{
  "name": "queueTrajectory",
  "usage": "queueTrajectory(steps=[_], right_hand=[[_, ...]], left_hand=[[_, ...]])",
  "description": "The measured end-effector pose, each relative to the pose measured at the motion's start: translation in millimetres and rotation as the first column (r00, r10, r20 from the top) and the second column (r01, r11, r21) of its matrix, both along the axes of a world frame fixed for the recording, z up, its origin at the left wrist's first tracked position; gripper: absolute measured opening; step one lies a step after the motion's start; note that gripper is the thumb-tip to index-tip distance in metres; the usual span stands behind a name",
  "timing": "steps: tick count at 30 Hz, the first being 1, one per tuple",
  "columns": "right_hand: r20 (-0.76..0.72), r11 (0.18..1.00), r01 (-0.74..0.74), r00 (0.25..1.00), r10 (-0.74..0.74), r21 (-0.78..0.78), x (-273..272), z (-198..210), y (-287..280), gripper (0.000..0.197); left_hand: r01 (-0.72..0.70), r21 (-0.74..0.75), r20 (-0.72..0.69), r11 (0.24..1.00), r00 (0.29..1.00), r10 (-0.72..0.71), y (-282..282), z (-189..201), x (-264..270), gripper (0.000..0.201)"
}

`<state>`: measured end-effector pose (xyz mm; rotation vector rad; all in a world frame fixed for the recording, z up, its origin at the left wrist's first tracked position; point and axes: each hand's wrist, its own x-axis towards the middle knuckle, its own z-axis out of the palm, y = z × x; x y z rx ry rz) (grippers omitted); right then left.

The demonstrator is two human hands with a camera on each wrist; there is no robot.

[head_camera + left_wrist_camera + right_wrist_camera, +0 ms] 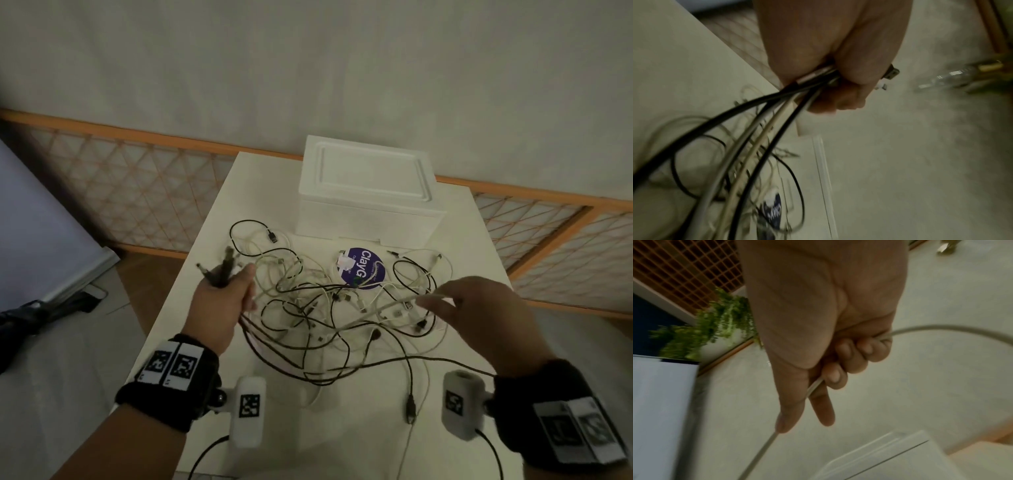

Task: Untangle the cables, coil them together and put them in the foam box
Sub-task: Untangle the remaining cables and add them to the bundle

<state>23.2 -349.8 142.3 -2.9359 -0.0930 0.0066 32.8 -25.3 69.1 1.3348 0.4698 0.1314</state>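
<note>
Head view: left hand (224, 301) grips a bundle of gathered plug ends; most cables (342, 301) lie tangled on the white table (479, 240); foam box (368, 195) stands lidded behind them, nothing stowed.
Left wrist view: fingers (838, 100) curled round several cords.
Right wrist view: right hand (818, 337) pinches one white cable (941, 328); sorting looks early.

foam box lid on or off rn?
On. The foam box is shut: its lid sits flush on top, the interior is hidden, and the cables lie tangled on the table.
</note>
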Motion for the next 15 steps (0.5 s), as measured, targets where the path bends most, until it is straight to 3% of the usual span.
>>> queueTrajectory(steps=[2,4,7,9,12,15], right_hand=[[0.006,0.992,-0.118,0.993,0.119,-0.050,-1,-2,38,0.048],[-0.002,0.971,-0.220,0.975,0.221,-0.097,-2,-1,78,0.046],[0.039,0.943,-0.299,0.951,0.307,-0.146,0,0,108,0.037],[0.023,0.960,-0.265,0.963,0.268,-0.092,3,3,99,0.040],[-0.004,0.989,-0.137,0.990,0.138,0.053,8,14,61,0.036],[0.187,0.981,-0.041,0.982,0.004,0.192,10,25,22,0.043]], left_hand=[[0.231,0.089,-0.029,0.969,0.973,-0.229,-25,11,-6,0.016],[0.458,0.126,-0.068,0.880,0.889,-0.453,-49,16,-11,0.013],[0.616,0.011,-0.057,0.787,0.787,-0.615,-70,15,-18,0.015],[0.598,-0.074,-0.053,0.798,0.797,-0.602,-68,12,-16,0.018],[0.430,-0.089,-0.133,0.898,0.889,-0.439,-45,0,-8,0.011],[0.255,-0.077,-0.204,0.964,0.942,-0.266,-21,-17,-2,0.012]])
